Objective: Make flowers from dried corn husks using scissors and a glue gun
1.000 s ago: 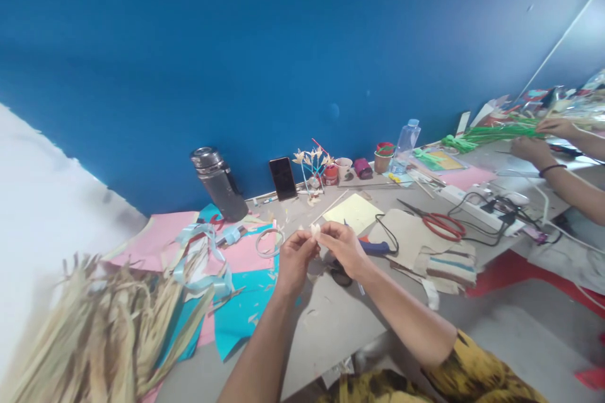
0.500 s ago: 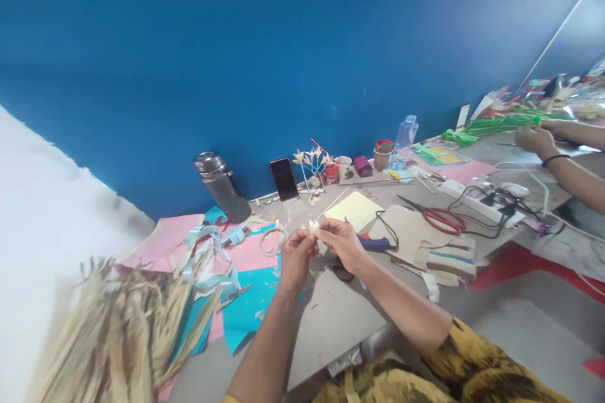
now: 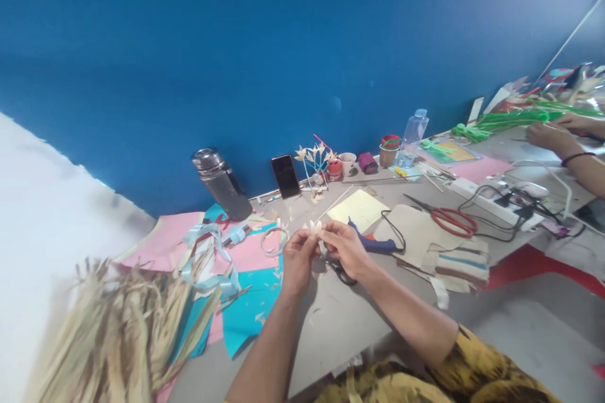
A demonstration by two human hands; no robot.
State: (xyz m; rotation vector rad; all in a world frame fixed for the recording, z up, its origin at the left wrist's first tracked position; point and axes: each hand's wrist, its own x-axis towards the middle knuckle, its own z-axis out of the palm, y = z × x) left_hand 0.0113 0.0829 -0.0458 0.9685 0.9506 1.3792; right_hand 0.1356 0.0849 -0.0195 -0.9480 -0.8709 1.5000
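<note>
While a blue wall (image 3: 227,63) fills most of the upper frame, a grey table (image 3: 340,327) stretches below it from the lower centre to the right edge. A bundle of dried husk strips (image 3: 113,340) occupies the lower left, next to a pink sheet (image 3: 163,242) and a turquoise sheet (image 3: 239,305), the latter strewn with small scraps. Left of centre stands a dark flask (image 3: 222,186), seen tilted against the wall. At far right, another person's hands (image 3: 551,137) are busy near green stems (image 3: 513,118). Red-handled scissors (image 3: 456,221) lie right of centre, blades toward the upper left, and a blue glue gun (image 3: 378,244) sits just beside the person's right hand (image 3: 347,249). That hand and the left hand (image 3: 299,258) meet at the centre of the frame, thumbs and fingertips pinching one thing between them. Behind them, a phone (image 3: 285,176) leans upright near a cluster of pale flowers (image 3: 316,154). Smallest of all is the pale petal-like piece (image 3: 316,227) in that pinch, just below mid-frame: its pointed tips face the top of the frame, and its long axis looks roughly upright, though the fingers hide its base.
</note>
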